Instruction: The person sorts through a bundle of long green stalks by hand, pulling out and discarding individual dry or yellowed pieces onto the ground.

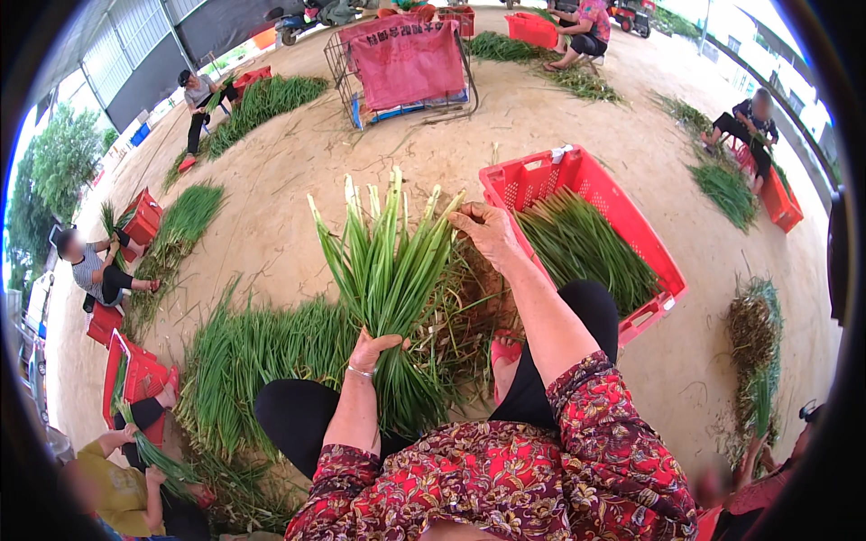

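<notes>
My left hand (368,353) is wrapped round a thick bunch of garlic chives (386,261), held upright over my lap. The pale cut ends fan out at the top, and the green leaves hang below my fist. At the bunch's upper right edge, my right hand (489,234) has thumb and fingers pinched on the tip of a chive stalk. Beneath and to the left lies a big heap of green chives (257,361) on the ground. Dry brown trimmings (478,302) lie behind the bunch, partly hidden by it.
A red plastic crate (636,203) holding chives stands right of my knee. Ahead is a wire-frame cart (338,72) draped with a pink cloth (406,63). Several people sit around with red crates and chive piles, including one in a yellow top (117,482) close at left.
</notes>
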